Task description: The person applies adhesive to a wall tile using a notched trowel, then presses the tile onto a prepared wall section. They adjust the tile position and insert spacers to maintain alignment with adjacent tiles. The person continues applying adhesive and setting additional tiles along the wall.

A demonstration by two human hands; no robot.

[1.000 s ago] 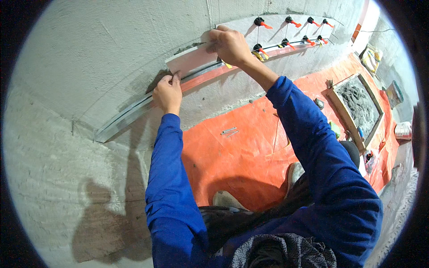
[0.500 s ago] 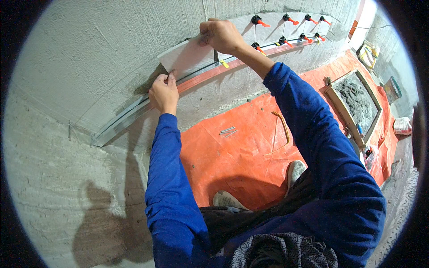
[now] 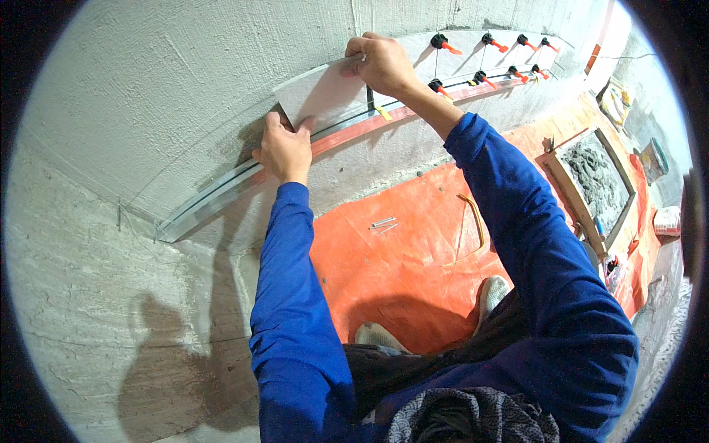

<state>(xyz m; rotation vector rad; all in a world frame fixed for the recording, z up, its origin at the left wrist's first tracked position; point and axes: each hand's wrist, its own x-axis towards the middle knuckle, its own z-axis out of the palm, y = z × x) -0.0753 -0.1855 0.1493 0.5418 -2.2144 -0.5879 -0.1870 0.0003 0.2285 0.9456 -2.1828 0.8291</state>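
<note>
A pale rectangular tile (image 3: pixel 322 94) is held at the wall, just above a long metal rail (image 3: pixel 216 193). My left hand (image 3: pixel 288 149) grips its lower left corner, thumb on the face and fingers at the left edge. At the top right corner, my right hand (image 3: pixel 385 68) has its fingers curled over the edge. A dark gap shows between this tile and the row of tiles (image 3: pixel 464 60) to its right. Black and red tile levelling clips (image 3: pixel 489 43) sit along that row's joints. Near the gap, a yellow piece (image 3: pixel 383 112) sticks out above the rail.
An orange sheet (image 3: pixel 413 266) covers the floor under my feet, with several small metal rods (image 3: pixel 382 224) and a yellow strip (image 3: pixel 473 220) on it. A wooden-framed tray (image 3: pixel 572 193) of grey mortar (image 3: pixel 594 177) stands at the right. Behind it are a bag (image 3: pixel 614 103) and a bucket (image 3: pixel 653 161).
My left hand has shifted its grip: the thumb now lies flatter on the tile's face, and the fingers reach the left edge. The whole view has shifted slightly.
</note>
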